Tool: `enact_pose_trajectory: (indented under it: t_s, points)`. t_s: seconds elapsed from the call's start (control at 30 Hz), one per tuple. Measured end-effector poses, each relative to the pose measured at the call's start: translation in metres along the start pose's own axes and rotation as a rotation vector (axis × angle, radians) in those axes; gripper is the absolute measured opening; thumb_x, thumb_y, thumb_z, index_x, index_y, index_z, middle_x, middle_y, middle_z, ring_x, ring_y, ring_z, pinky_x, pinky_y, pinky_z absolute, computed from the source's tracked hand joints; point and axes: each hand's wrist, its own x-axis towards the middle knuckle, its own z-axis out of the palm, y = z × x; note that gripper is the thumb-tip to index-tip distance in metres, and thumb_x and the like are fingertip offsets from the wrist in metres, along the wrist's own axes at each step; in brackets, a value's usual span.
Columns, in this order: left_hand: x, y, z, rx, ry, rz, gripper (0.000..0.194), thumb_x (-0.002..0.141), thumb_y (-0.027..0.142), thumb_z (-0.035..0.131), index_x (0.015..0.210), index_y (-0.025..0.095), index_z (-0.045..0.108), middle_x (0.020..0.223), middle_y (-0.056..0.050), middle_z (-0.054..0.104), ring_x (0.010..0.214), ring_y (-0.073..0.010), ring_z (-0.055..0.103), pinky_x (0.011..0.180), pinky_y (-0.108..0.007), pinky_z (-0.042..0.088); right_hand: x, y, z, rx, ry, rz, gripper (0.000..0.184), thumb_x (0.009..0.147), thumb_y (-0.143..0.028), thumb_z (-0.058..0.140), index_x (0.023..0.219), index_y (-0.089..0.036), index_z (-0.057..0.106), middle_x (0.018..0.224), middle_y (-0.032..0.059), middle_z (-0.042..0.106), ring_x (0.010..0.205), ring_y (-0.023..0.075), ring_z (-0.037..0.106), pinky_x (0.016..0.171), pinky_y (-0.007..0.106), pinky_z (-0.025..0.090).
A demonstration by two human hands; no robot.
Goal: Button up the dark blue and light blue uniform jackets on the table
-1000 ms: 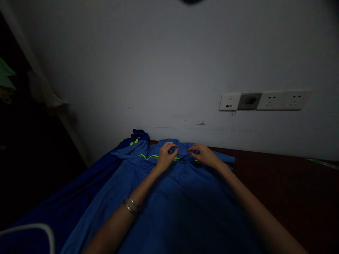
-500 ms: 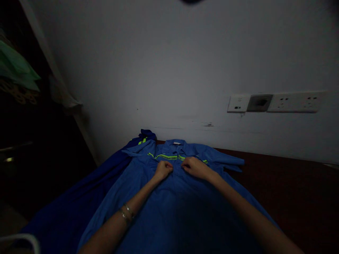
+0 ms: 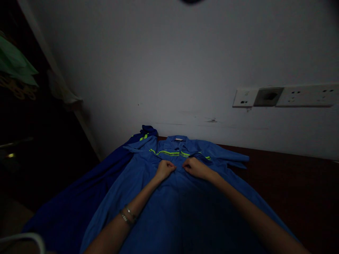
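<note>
A blue short-sleeved work garment (image 3: 164, 211) with a collar and yellow-green reflective strips lies spread out, collar toward the wall. My left hand (image 3: 164, 170) pinches its front just left of the centre opening, below the chest strip. On the other side of the opening, my right hand (image 3: 194, 167) pinches the front with curled fingers. A small gap separates the two hands. The exact bit of cloth between the fingertips is too dark and small to make out. Two bracelets (image 3: 128, 214) circle my left wrist.
A darker blue garment (image 3: 79, 197) with reflective strips lies along the left side. The dark red-brown tabletop (image 3: 286, 180) shows at right. Behind stands a pale wall (image 3: 159, 63) with a row of sockets (image 3: 304, 96). Green cloth (image 3: 16, 60) hangs at far left, near a door handle (image 3: 16, 144).
The view has shifted slightly, so the sockets appear farther right and higher. Both hands keep their pinch at the garment's front; the cloth by my right hand is lifted a little more.
</note>
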Motion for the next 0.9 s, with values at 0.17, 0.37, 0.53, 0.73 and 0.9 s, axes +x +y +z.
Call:
enact_pose_trajectory:
  t_s: [0.17, 0.37, 0.53, 0.73, 0.9]
  points:
    - [0.002, -0.002, -0.002, -0.044, -0.101, -0.117, 0.025, 0.065, 0.034, 0.060, 0.054, 0.011, 0.063, 0.041, 0.004, 0.048, 0.039, -0.0063, 0.037, 0.042, -0.019, 0.026, 0.002, 0.002, 0.008, 0.099, 0.070, 0.075, 0.026, 0.071, -0.013, 0.045, 0.082, -0.014, 0.069, 0.079, 0.0064, 0.068, 0.071, 0.0153, 0.060, 0.064, 0.022, 0.042]
    - [0.006, 0.004, 0.000, -0.076, -0.147, -0.144, 0.022, 0.065, 0.031, 0.058, 0.059, 0.011, 0.064, 0.041, 0.004, 0.048, 0.036, -0.0051, 0.033, 0.039, -0.019, 0.024, 0.007, -0.005, 0.020, 0.202, 0.068, 0.134, 0.028, 0.069, -0.012, 0.046, 0.085, -0.014, 0.069, 0.078, 0.0052, 0.068, 0.068, 0.0141, 0.059, 0.063, 0.022, 0.043]
    - [0.012, 0.001, 0.006, -0.123, -0.130, -0.108, 0.014, 0.064, 0.019, 0.055, 0.058, 0.010, 0.063, 0.042, 0.004, 0.049, 0.040, -0.0059, 0.040, 0.044, -0.018, 0.028, 0.009, -0.010, 0.021, 0.213, 0.067, 0.133, 0.027, 0.070, -0.013, 0.046, 0.084, -0.013, 0.069, 0.080, 0.0060, 0.068, 0.071, 0.0148, 0.059, 0.065, 0.022, 0.043]
    - [0.007, 0.009, 0.004, -0.325, -0.055, -0.139, 0.011, 0.065, 0.020, 0.058, 0.062, 0.010, 0.062, 0.041, 0.006, 0.047, 0.038, -0.0045, 0.037, 0.042, -0.017, 0.027, 0.009, -0.009, 0.012, 0.275, 0.063, 0.132, 0.026, 0.070, -0.014, 0.047, 0.083, -0.011, 0.069, 0.078, 0.0060, 0.068, 0.070, 0.0151, 0.060, 0.064, 0.022, 0.043]
    - [-0.002, 0.021, -0.001, -0.400, -0.019, -0.137, 0.011, 0.068, 0.020, 0.059, 0.065, 0.010, 0.061, 0.036, 0.007, 0.043, 0.031, -0.0040, 0.033, 0.036, -0.018, 0.022, 0.011, -0.013, 0.006, 0.349, 0.061, 0.194, 0.023, 0.069, -0.019, 0.051, 0.080, -0.010, 0.069, 0.076, 0.0063, 0.068, 0.066, 0.0148, 0.060, 0.062, 0.022, 0.043]
